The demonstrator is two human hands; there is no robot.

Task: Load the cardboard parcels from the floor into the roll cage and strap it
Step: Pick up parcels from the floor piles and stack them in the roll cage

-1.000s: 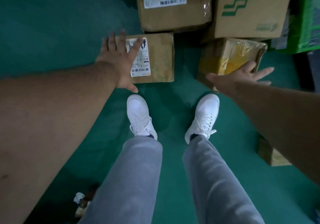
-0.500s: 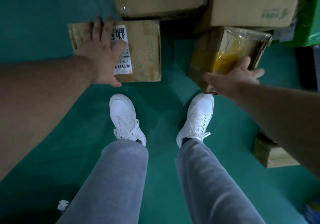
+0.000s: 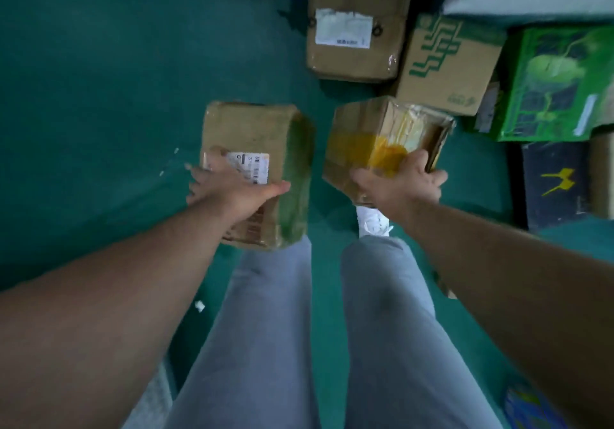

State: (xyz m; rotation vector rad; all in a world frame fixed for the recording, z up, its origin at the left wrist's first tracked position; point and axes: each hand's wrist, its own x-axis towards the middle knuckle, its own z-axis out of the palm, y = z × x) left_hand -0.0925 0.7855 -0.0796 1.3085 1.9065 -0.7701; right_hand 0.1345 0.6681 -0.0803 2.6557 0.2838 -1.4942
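My left hand (image 3: pixel 232 186) grips a flat brown labelled parcel (image 3: pixel 255 129) by its near edge, thumb across the white label; the parcel hangs tilted above the green floor, over my left leg. My right hand (image 3: pixel 402 182) holds a smaller brown parcel with yellow tape (image 3: pixel 375 136), fingers wrapped round its near right corner, also lifted off the floor. No roll cage or strap shows in this view.
Ahead on the green floor (image 3: pixel 99 96) lie a taped brown box (image 3: pixel 355 30), a box with green printing (image 3: pixel 448 66), a green printed carton (image 3: pixel 558 83) and a dark box with a yellow mark (image 3: pixel 555 182). My grey-trousered legs fill the lower middle.
Both hands closed on the two parcels they were touching and raised them off the floor. The view swung up and left, so the stacked boxes now sit to the right.
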